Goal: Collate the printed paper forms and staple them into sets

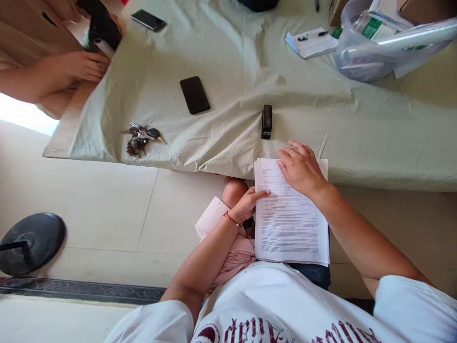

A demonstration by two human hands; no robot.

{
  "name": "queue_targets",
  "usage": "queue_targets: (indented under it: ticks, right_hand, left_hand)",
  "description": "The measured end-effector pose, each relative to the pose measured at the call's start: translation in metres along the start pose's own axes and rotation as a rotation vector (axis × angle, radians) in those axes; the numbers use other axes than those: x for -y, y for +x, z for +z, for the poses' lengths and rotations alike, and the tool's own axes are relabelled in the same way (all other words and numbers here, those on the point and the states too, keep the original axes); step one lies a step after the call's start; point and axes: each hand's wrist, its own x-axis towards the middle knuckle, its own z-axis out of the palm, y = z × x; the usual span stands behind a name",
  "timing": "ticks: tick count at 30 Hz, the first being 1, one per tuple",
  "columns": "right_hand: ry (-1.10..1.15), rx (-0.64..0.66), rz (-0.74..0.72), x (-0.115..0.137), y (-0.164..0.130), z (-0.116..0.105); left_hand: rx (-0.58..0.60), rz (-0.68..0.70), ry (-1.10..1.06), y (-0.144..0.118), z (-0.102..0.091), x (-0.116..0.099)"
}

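Note:
A stack of printed white papers (pixel 290 224) lies on my lap, its top edge against the table's front. My right hand (pixel 301 167) rests flat on the stack's upper part, fingers spread. My left hand (pixel 246 204) touches the stack's left edge with the fingertips, a red string on its wrist. A black stapler (pixel 266 121) stands on the pale green cloth (pixel 232 81) just beyond the papers.
A black phone (pixel 194 95) and a bunch of keys (pixel 141 137) lie on the cloth to the left. Another phone (pixel 148 20) is farther back. Another person's hand (pixel 76 66) rests at the table's left end. A plastic bag with boxes (pixel 385 38) sits far right. A black round base (pixel 30 243) stands on the floor.

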Motion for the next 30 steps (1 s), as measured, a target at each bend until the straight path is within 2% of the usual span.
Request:
queue_targets:
  ticks: [3, 5, 7, 11, 16, 19, 21, 24, 28, 30]
  right_hand:
    - [0.004, 0.151, -0.027, 0.01, 0.006, 0.0]
    - [0.032, 0.208, -0.078, 0.014, 0.007, 0.0]
    - [0.062, 0.202, -0.111, 0.015, 0.007, 0.002]
    - [0.08, 0.1, -0.088, 0.013, 0.005, 0.008]
    - [0.108, 0.212, -0.171, 0.018, 0.003, 0.007]
    - [0.059, 0.224, -0.109, 0.019, 0.005, 0.0]
    - [0.015, 0.283, -0.046, 0.018, 0.007, -0.004]
    - [-0.036, 0.345, 0.027, 0.014, 0.007, -0.009]
    - [-0.093, 0.31, 0.105, 0.012, 0.002, -0.008]
    - [-0.093, 0.297, 0.106, 0.014, 0.0, -0.005]
  left_hand:
    - [0.024, -0.029, 0.001, 0.0, 0.001, -0.001]
    - [0.03, -0.028, -0.004, 0.0, 0.003, -0.001]
    - [0.028, -0.019, -0.009, 0.0, 0.004, -0.001]
    - [0.038, -0.028, -0.01, 0.0, 0.004, -0.001]
    - [0.098, -0.042, 0.017, 0.0, 0.002, -0.001]
    - [0.152, -0.058, 0.039, 0.001, 0.001, 0.001]
    - [0.171, -0.08, 0.069, 0.002, 0.0, 0.002]
    - [0.096, -0.019, 0.16, 0.005, -0.002, 0.006]
    - [-0.131, 0.264, 0.315, 0.002, 0.002, 0.011]
    - [-0.184, 0.356, 0.386, -0.003, 0.009, 0.014]
